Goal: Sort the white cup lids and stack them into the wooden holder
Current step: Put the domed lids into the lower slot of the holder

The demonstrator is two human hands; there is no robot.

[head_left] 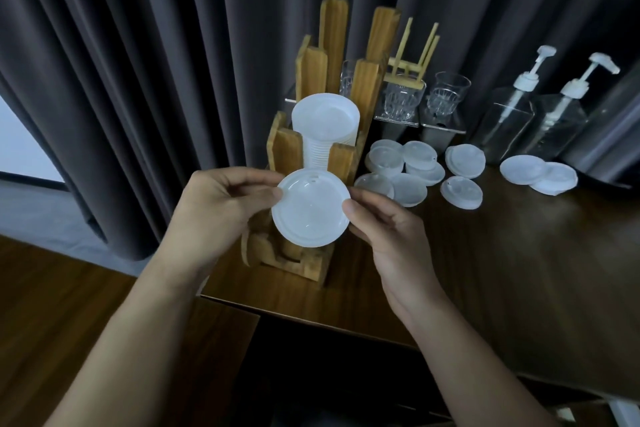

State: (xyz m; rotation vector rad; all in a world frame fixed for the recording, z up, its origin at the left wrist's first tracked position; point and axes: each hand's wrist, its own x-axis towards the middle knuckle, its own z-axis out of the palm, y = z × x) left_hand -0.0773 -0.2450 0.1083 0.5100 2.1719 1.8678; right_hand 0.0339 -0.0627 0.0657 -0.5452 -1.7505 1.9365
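A round white cup lid (310, 208) is held between both hands just in front of the wooden holder (332, 87). My left hand (221, 204) pinches its left rim with thumb and fingers. My right hand (384, 229) pinches the right rim, thumb on top. The holder's middle slot carries a stack of white plastic cups (323, 125). Several loose white lids (408, 170) lie on the dark wooden table (519, 270) to the right of the holder, with two more lids (540, 173) further right.
Clear glasses (398, 100) stand behind the lids on metal containers, with a small bamboo rack above them. Two clear pump bottles (516, 111) stand at the back right. A dark curtain (138, 62) hangs behind everything. The table's left edge runs below my left forearm.
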